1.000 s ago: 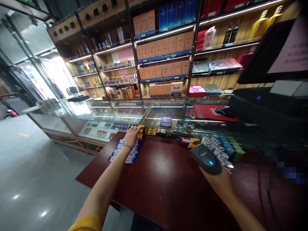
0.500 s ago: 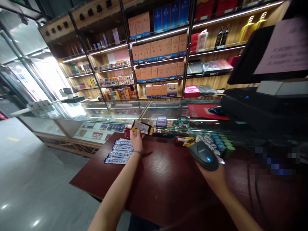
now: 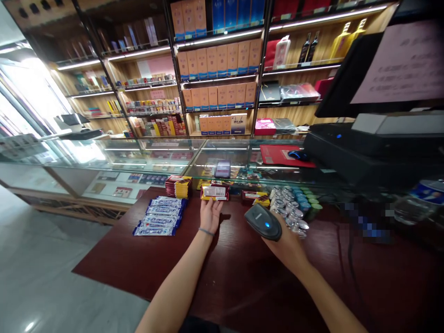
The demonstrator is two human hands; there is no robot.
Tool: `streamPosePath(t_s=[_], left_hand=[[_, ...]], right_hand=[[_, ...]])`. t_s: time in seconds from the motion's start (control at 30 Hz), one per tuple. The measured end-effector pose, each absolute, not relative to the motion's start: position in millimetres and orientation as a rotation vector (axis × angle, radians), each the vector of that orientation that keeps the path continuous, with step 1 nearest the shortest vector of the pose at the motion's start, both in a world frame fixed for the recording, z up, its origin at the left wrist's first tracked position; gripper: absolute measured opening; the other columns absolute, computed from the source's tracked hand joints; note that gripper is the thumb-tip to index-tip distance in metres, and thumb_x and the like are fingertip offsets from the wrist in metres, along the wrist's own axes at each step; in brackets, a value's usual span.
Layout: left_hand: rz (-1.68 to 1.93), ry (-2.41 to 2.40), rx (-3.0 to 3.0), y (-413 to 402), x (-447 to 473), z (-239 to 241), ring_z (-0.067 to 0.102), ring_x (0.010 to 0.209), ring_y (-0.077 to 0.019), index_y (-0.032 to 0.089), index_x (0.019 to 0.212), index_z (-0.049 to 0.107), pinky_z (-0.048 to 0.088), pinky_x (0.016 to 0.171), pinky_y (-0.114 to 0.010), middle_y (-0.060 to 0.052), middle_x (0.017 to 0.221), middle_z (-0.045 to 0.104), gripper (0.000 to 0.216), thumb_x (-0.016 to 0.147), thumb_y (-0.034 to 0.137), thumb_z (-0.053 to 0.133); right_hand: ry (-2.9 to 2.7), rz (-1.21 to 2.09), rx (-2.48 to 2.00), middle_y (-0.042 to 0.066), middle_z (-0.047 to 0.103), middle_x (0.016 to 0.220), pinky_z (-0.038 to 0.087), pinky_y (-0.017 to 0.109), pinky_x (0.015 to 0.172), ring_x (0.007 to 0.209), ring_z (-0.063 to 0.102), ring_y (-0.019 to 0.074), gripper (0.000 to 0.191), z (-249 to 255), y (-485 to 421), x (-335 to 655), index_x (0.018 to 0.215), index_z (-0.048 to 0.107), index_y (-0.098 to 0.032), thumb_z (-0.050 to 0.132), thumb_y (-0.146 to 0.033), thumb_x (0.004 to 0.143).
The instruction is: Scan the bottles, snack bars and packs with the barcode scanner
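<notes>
With clock directions as the wearer sees them, twelve pointing away from the body, the left hand (image 3: 210, 216) has its palm side toward the wearer and its fingers fairly straight and slightly spread, supporting one maroon-and-yellow packet (image 3: 215, 192) by its lower edge; the packet's pale barcode label faces the wearer. The packet sits at twelve o'clock from that palm, near the far edge of the dark red counter (image 3: 222, 277). At ten o'clock from the left hand stands a neat stack of similar packets (image 3: 178, 187), and at nine lie the blue-and-white sachets (image 3: 157, 216) in a row. The right hand (image 3: 289, 243), at about four o'clock from the left, is curled round a black barcode scanner (image 3: 263, 223) with a blue light on top; how tightly its fingers close cannot be told. From the scanner, a smaller packet pile (image 3: 255, 198) lies toward eleven o'clock, while silver-topped cylinders (image 3: 282, 203) stand close at two, with blue-topped and green-topped ones (image 3: 314, 203) just beyond. A glass display case (image 3: 166, 155) runs along twelve.
</notes>
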State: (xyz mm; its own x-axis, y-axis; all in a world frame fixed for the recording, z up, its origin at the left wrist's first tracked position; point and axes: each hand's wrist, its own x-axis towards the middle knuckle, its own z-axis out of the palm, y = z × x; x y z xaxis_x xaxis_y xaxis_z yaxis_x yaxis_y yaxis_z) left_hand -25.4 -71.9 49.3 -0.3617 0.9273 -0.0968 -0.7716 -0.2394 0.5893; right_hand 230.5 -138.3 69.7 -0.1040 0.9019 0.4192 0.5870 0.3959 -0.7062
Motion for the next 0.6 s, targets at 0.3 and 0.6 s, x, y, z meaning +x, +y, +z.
streamPosePath(t_s=[0.3, 0.6], left_hand=[[1.82, 0.762, 0.482, -74, -27, 47, 0.07, 0.12, -0.0204, 0.03, 0.127, 0.061, 0.052, 0.112, -0.047, -0.008, 0.132, 0.07, 0.03, 0.098, 0.028, 0.068], [1.833, 0.766, 0.495, -71, -30, 37, 0.073, 0.106, -0.0169, 0.026, 0.116, 0.06, 0.054, 0.106, -0.041, -0.005, 0.115, 0.074, 0.034, 0.088, 0.027, 0.078]], right_hand=[[-1.913, 0.478, -1.237, 0.007, 0.079, 0.099, 0.057, 0.035, 0.078, 0.09, 0.076, 0.0289, 0.032, 67, -137, 233, 0.113, 0.068, -0.027, 0.064, -0.038, 0.083], [-1.608, 0.562, -1.302, 0.006, 0.08, 0.099, 0.058, 0.034, 0.078, 0.092, 0.076, 0.0258, 0.043, 66, -130, 237, 0.114, 0.066, -0.025, 0.072, -0.043, 0.076]])
